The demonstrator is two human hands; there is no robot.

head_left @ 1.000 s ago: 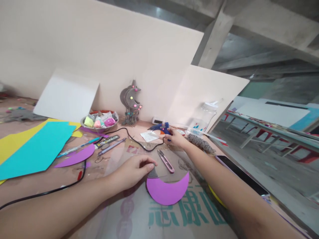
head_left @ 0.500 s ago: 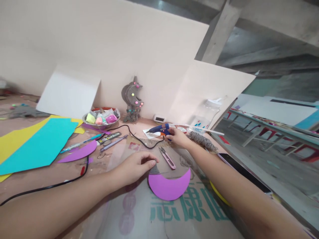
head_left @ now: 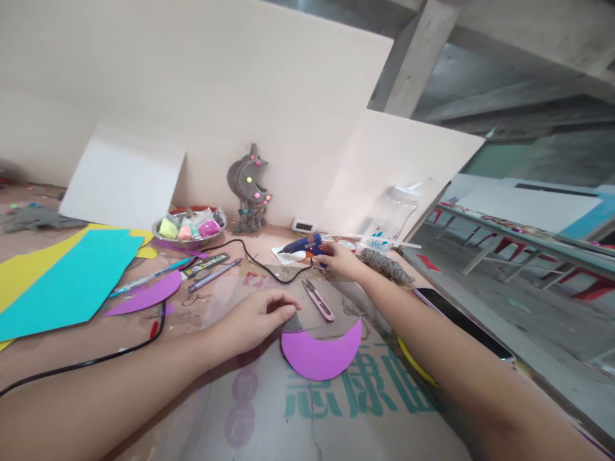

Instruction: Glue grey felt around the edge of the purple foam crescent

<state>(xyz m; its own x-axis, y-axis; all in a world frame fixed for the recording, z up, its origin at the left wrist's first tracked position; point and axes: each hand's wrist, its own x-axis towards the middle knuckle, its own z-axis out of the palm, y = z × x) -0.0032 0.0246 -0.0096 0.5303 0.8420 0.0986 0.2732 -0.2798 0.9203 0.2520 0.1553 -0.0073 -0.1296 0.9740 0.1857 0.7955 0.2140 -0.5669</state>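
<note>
A purple paper crescent (head_left: 321, 355) lies over the printed sheet, its left tip wrapped in grey yarn (head_left: 293, 322). My left hand (head_left: 269, 315) pinches that wrapped tip between thumb and fingers. Farther back, my right hand (head_left: 337, 259) is closed around the handle of a blue glue gun (head_left: 303, 245), whose nozzle points left over a small white paper (head_left: 284, 256). Between the hands lie pink thread snips (head_left: 319, 301). A ball of grey yarn (head_left: 387, 266) sits just right of my right hand.
A black cord (head_left: 250, 253) winds across the table. At left are coloured sheets (head_left: 72, 282), pens (head_left: 214, 276) and a bowl of clay packets (head_left: 156, 232). A grey moon ornament (head_left: 250, 186) leans on the back board. A plastic jar (head_left: 394, 214) and phone (head_left: 464, 323) stand right.
The view has shifted slightly, so everything sits a little further left. Both hands keep their holds on the crescent and the glue gun.
</note>
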